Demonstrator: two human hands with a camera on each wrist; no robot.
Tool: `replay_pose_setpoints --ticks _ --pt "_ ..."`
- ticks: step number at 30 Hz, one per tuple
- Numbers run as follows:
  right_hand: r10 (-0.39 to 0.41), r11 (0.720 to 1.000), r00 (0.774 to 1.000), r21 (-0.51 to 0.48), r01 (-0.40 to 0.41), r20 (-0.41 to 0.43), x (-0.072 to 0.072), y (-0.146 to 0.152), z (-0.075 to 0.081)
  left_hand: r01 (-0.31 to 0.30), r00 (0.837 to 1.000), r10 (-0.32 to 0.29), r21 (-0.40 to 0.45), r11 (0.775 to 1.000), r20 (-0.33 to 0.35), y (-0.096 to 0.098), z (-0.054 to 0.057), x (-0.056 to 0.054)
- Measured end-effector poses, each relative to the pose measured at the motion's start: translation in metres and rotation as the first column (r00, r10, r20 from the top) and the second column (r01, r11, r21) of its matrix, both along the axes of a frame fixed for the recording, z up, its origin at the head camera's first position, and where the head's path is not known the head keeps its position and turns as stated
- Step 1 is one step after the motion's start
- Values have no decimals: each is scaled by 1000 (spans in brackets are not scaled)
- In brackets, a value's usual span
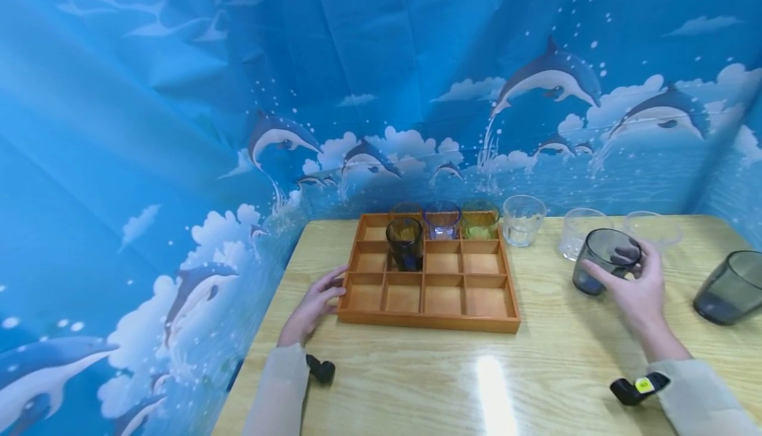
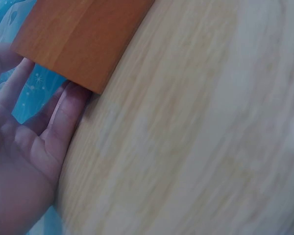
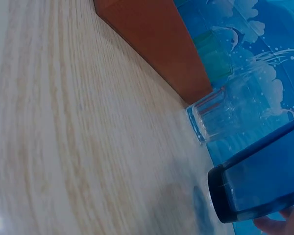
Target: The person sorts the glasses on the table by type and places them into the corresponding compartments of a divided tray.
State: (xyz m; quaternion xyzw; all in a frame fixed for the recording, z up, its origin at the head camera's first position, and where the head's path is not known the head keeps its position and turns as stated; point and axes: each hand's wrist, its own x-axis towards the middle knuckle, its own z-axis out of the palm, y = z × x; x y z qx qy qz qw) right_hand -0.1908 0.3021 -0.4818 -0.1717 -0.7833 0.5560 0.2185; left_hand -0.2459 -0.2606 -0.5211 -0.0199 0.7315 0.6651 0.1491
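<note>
My right hand (image 1: 639,287) grips a smoky grey drinking glass (image 1: 601,257) round its side, slightly tilted, over the right part of the table. In the right wrist view, the thick dark base of this grey glass (image 3: 223,196) hangs over a shadow on the wood. My left hand (image 1: 312,307) rests its fingers against the left side of a wooden compartment tray (image 1: 428,319). Another dark glass (image 1: 405,244) stands in the tray's middle row. Behind it, the back row holds an amber glass (image 1: 406,209), a blue-rimmed glass (image 1: 442,221) and a green glass (image 1: 479,223).
A clear glass (image 1: 524,221) stands just right of the tray. Further right are two more clear glasses, one (image 1: 574,234) behind the held glass, another (image 1: 661,229) behind my right hand. A dark glass (image 1: 729,287) is at the far right. A dolphin-print curtain (image 1: 381,79) borders the table.
</note>
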Motion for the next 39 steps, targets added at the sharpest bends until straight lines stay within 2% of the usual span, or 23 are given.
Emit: replay_pose_setpoints --ticks 8,16,20,23,27,30,32,34,35,37,39 --pt "59 998 998 34 -58 -34 2 -11 7 2 1000 -2 -10 1000 -4 0 1 0" --pt "138 990 974 28 -136 -177 -5 -21 1 14 1000 -15 -4 1000 -4 -1 0 0" --pt "176 984 973 55 -169 -149 0 -33 14 15 1000 -15 -2 1000 -2 -1 -1 -1" --pt "196 980 971 70 -188 -137 0 -38 16 15 1000 -15 -5 1000 -1 -1 1 -1" --pt "232 973 952 49 -227 -201 -18 -30 -10 18 1000 -18 -14 1000 7 -1 2 1" --pt "261 965 928 43 -259 -266 -37 -22 -38 20 1000 -20 -19 1000 12 -2 1 1" --pt "277 961 920 68 -269 -278 -44 -23 -47 25 1000 -25 -18 1000 10 -2 1 1" --pt "289 957 910 66 -282 -297 -47 -28 -48 33 999 -33 -18 999 7 -3 0 0" --pt "296 955 908 69 -289 -296 -47 -33 -45 37 999 -37 -20 999 5 -3 0 0" --pt "312 950 907 63 -307 -283 -39 -47 -27 44 999 -44 -23 999 3 -3 0 0" --pt "322 943 900 17 -332 -292 -29 -62 -7 48 999 -48 -29 998 0 -2 1 1"
